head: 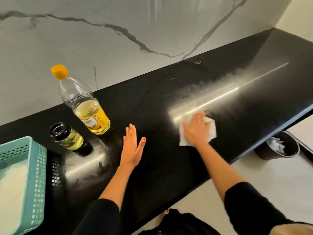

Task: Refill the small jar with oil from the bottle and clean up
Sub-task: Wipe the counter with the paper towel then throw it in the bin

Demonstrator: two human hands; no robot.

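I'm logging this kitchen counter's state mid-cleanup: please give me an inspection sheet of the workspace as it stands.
Surface: glossy black stone countertop, hazy smears near the towel; brown crumb by the wall.
Job's things: clear plastic oil bottle with yellow cap, upright, capped, partly full; small glass jar with black lid, closed, holding oil; white paper towel, spread on the counter.
Clutter: teal plastic mesh basket at the left edge, something white inside.
Grippers: left hand open, fingers straight; right hand pressing flat on the towel.
Cables: nothing seen.
Surroundings: white marble-look wall; dark round bin on the floor, crumpled white paper inside.
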